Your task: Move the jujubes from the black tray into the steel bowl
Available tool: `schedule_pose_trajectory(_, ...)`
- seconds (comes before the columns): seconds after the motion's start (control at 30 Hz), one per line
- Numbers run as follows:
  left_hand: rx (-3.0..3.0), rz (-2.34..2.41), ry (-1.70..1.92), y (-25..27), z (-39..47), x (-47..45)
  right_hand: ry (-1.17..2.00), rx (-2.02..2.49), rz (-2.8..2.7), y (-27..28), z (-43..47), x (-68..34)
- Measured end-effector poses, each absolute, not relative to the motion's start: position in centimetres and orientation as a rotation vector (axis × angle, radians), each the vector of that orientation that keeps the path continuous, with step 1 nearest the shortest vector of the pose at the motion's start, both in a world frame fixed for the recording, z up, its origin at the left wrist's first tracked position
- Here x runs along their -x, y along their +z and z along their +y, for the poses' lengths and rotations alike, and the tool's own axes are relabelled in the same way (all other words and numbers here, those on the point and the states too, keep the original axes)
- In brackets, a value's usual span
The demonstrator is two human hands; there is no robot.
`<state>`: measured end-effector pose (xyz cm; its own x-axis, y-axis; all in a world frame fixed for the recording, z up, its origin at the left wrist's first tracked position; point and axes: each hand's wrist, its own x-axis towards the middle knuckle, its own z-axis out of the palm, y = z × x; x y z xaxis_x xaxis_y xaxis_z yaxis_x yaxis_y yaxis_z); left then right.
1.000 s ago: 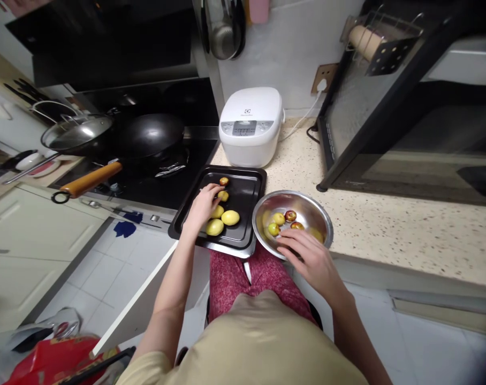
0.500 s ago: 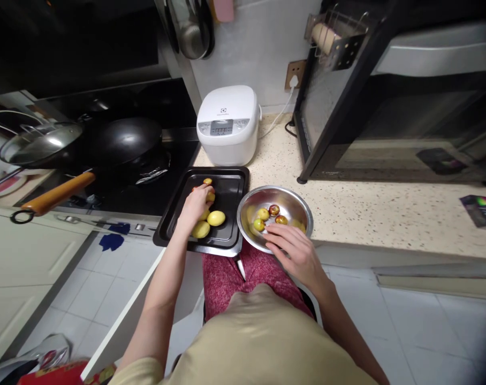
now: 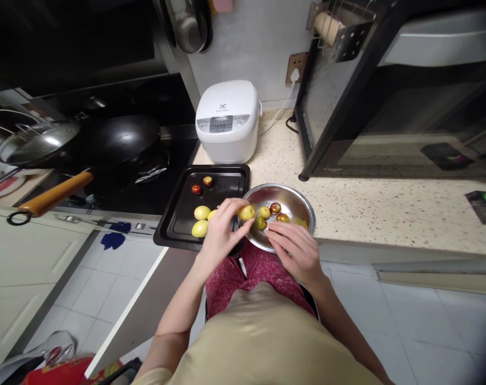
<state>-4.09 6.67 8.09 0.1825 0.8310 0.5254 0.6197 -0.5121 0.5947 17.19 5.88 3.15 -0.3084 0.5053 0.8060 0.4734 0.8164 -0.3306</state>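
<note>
In my left hand (image 3: 222, 227) is a yellow jujube-like fruit (image 3: 247, 213), pinched between thumb and fingers above the left rim of the steel bowl (image 3: 303, 206). Inside that bowl lie several small mottled fruits, among them a red-brown one (image 3: 275, 208) and a greenish one (image 3: 260, 223). My right hand (image 3: 294, 248) reaches over the bowl's front rim, fingers stretched and loosely bent, with nothing visible in them. To the left, a black baking tray (image 3: 179, 195) carries several yellow oval fruits (image 3: 202, 213), a red one (image 3: 196, 189) and a small yellow-brown one (image 3: 207, 181).
Behind the tray stands a white rice cooker (image 3: 227, 123). A wok (image 3: 124, 136) with a wooden handle (image 3: 56, 192) and a lidded pan (image 3: 42, 141) are on the stove at left. A large black oven (image 3: 403, 123) occupies the counter (image 3: 367, 206) at right.
My left hand has moved right from the tray to the bowl, carrying a yellow fruit. The right hand has stayed nearly in place at the bowl.
</note>
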Motion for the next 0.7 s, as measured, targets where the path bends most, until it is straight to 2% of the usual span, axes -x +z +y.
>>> schedule_pose_trajectory(0.47, -1.97, 1.183, 1.33, 6.7, 3.5, 0.6, -0.166, 0.818, -1.86, 2.0, 5.2, -16.7)
schedule_pose_trajectory(0.7, -1.893, 1.171, 1.363, 5.6, 3.0, -0.4, -0.129, 0.764, -1.847, 1.6, 5.4, -16.5)
